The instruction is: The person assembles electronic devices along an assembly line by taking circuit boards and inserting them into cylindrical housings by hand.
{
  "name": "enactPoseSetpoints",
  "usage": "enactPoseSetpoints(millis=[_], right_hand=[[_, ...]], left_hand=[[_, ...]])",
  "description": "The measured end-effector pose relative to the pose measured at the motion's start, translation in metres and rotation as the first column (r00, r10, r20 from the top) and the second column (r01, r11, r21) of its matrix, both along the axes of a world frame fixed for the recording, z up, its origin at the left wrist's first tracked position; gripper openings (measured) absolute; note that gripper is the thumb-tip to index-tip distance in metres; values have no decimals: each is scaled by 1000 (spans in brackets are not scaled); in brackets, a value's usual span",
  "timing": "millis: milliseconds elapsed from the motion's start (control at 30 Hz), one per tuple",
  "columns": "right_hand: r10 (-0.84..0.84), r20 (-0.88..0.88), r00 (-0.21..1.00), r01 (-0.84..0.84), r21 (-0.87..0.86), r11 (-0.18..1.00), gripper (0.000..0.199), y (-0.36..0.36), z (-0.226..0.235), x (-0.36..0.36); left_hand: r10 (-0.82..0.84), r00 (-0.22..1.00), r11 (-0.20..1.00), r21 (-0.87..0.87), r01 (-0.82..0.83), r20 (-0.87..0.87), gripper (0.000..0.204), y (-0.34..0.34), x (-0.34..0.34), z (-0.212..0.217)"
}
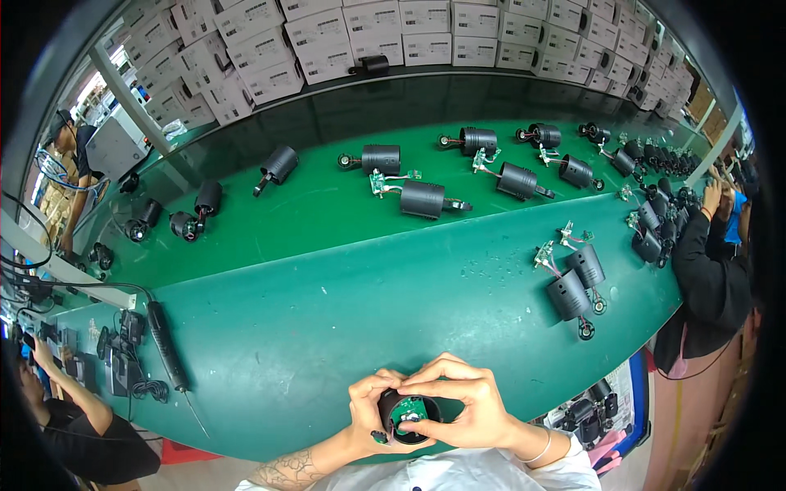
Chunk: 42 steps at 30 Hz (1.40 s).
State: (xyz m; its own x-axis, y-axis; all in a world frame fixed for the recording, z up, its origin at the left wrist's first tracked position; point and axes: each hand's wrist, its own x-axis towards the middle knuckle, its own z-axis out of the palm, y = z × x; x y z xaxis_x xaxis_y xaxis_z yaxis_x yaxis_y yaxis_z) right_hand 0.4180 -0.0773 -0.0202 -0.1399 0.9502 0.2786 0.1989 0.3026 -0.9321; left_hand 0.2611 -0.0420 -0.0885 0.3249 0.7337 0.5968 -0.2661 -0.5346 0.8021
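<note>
Both my hands hold one black cylindrical housing close to my body, at the near edge of the green conveyor belt. My left hand cups its left side from below. My right hand wraps the right side, fingers arched over the top, a fingertip pressing on the green circuit board seated inside the open end. A small black part on a wire hangs below my left hand.
Two black housings with loose green boards lie on the belt to my right. Several more housings lie along the far lane. A black soldering iron rests at left. White boxes are stacked behind. A seated person works at right, other people at left.
</note>
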Motion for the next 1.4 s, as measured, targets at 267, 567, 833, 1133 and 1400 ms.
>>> enactPoseSetpoints(millis=[267,567,833,1133,1400], right_hand=[[-19,-6,1000,19,27,999,36,-1,0,3],[-76,22,997,77,-81,994,31,-7,10,7],[-259,303,917,182,258,949,16,-11,24,11],[-76,-18,997,77,84,994,9,-6,11,22],[-120,210,970,79,192,978,3,-13,16,22]], left_hand=[[13,999,998,54,-11,-45,86,1,4,4],[41,997,999,10,-40,-67,90,-2,7,1],[2,995,999,43,2,-95,93,1,13,12],[-62,995,998,-31,60,-78,94,-2,16,11],[-21,993,1000,19,23,-113,92,-2,16,5]])
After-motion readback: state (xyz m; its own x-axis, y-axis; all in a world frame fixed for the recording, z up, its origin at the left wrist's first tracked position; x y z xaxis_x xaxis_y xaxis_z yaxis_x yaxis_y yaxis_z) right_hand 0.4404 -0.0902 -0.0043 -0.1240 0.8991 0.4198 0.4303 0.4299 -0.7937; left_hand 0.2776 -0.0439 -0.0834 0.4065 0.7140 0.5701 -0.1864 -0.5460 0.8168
